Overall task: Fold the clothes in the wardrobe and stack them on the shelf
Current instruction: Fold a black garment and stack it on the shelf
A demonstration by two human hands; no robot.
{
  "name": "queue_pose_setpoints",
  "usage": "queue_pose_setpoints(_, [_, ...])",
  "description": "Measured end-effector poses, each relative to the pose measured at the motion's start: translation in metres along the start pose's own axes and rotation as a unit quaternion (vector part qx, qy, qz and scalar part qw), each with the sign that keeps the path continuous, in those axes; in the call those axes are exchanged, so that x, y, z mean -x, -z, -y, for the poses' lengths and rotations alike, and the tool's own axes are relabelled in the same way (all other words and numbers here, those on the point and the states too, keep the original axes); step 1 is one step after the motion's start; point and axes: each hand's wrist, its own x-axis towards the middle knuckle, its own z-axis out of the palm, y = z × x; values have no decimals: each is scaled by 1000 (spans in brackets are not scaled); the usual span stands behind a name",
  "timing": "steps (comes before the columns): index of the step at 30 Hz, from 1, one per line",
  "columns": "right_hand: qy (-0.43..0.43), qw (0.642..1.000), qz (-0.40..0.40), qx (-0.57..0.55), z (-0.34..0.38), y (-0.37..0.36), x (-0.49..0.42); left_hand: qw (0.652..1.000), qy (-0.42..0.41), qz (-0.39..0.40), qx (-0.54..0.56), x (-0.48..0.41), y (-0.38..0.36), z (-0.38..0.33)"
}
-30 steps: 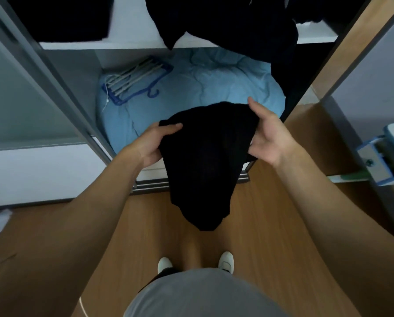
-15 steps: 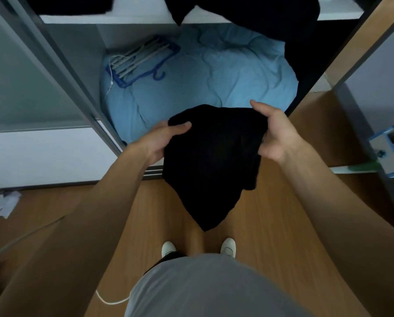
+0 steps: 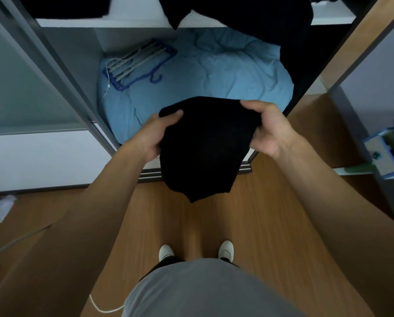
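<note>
- The left hand point(image 3: 154, 136) pinches one top corner of the black cloth point(image 3: 202, 152), with the thumb on top and the fingers hidden behind it.
- The right hand point(image 3: 268, 126) pinches the other top corner, fingers curled over the edge.
- The top edge runs flat from hand to hand. The rest hangs straight down between the arms to a point, so its long way is up and down.
- The cloth is in the air, in front of the open wardrobe and above the blue quilt point(image 3: 214, 72).
- The white shelf point(image 3: 127, 21) is higher up and farther away than both hands.
- Its bare part sits more to the left, so I think the left hand is a bit nearer.
- Dark clothes point(image 3: 248, 17) droop over the shelf on the right.
</note>
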Motion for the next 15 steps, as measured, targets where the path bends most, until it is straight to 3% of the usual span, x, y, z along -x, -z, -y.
queue_pose_setpoints(3, [49,998,41,18,-5,4,3,999,-9,-17,27,-5,-9,-16])
queue_pose_setpoints(6, [86,994,37,61,-17,3,3,998,9,46,39,-1,-9,-23])
queue_pose_setpoints(10, [70,997,19,-14,-13,-4,1,996,4,86,0,8,-2,-14])
queue_pose_setpoints(12, [43,999,14,-30,-8,-3,2,998,-6,56,-23,9,-3,-15])
queue_pose_setpoints(15, [46,998,24,35,-10,0,6,998,-39,-16,-54,3,-9,-21])
